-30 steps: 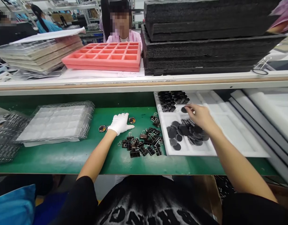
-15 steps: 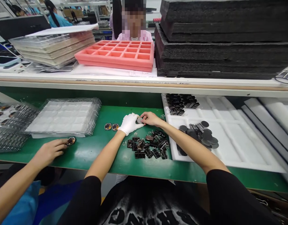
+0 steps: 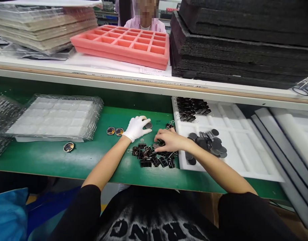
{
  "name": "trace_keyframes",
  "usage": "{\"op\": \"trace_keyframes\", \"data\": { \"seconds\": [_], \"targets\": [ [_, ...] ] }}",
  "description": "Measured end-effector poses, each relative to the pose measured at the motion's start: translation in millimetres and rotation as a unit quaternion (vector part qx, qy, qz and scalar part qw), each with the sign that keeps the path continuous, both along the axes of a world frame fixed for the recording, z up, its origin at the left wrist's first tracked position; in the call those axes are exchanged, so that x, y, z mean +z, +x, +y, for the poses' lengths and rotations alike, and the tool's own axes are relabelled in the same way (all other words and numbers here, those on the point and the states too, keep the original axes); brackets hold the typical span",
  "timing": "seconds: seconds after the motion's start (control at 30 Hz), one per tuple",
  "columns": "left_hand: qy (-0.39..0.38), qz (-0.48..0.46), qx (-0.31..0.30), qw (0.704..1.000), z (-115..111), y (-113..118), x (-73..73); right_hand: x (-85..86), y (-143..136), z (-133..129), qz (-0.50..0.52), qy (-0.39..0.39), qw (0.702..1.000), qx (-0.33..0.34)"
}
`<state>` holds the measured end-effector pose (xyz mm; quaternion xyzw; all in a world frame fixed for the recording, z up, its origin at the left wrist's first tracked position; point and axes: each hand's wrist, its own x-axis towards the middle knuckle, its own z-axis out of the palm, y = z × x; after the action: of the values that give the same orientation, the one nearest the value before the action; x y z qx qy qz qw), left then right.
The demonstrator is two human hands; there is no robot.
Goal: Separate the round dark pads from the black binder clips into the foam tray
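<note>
My left hand [image 3: 137,128], in a white glove, rests on the green bench with thumb and fingers around a dark grey round disc [image 3: 148,125]. My bare right hand [image 3: 169,140] is over a pile of black binder clips [image 3: 146,162]. Its thumb and fingers close around a binder clip with a brownish face [image 3: 158,145], partly hidden by the fingers. Left of my glove lie two round printed badges [image 3: 115,131]. Another printed badge [image 3: 68,147] lies farther left. More dark discs [image 3: 216,144] are heaped in the white tray [image 3: 240,132] at the right.
Clear plastic trays [image 3: 53,117] are stacked at the left. Binder clips [image 3: 191,107] stand in rows in the white tray's back corner. Across the back runs a shelf [image 3: 113,78] with a pink foam tray [image 3: 119,53] and black foam blocks [image 3: 234,57]. A person [image 3: 144,25] sits opposite.
My right hand has left the disc and moved down and right to the clips. My left hand keeps the disc. The neighbour's hand at the left has withdrawn, leaving a badge. The camera has tilted down.
</note>
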<state>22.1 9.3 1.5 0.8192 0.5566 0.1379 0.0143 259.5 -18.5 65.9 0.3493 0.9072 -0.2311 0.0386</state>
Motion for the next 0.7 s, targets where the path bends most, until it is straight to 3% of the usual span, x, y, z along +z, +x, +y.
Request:
{"op": "trace_keyframes", "data": {
  "seconds": [0.1, 0.2, 0.3, 0.43, 0.5, 0.6, 0.7],
  "targets": [
    [0.003, -0.001, 0.002, 1.000, -1, 1, 0.5, -4.8, 0, -10, 0.039, 0.028, 0.999, 0.014],
    [-0.009, 0.010, -0.001, 1.000, -2, 1, -0.2, -9.0, -1, -4, 0.093, 0.045, 0.994, -0.027],
    [-0.001, 0.010, 0.009, 1.000, -3, 1, -1.2, -14.8, -1, 15, 0.184, -0.019, 0.976, -0.116],
    [0.008, 0.023, 0.010, 1.000, -3, 2, 0.9, -22.4, -7, 47, 0.278, -0.081, 0.922, -0.258],
    [0.004, 0.044, 0.018, 0.999, -4, 4, 3.6, -24.6, -13, 57, 0.240, -0.038, 0.928, -0.284],
    [0.004, 0.064, 0.078, 0.995, -7, 7, 7.8, -27.0, -21, 59, 0.117, 0.062, 0.955, -0.265],
    [-0.006, 0.079, 0.100, 0.992, -11, 6, 10.3, -28.1, -26, 52, 0.033, 0.146, 0.958, -0.246]
  ]
}}
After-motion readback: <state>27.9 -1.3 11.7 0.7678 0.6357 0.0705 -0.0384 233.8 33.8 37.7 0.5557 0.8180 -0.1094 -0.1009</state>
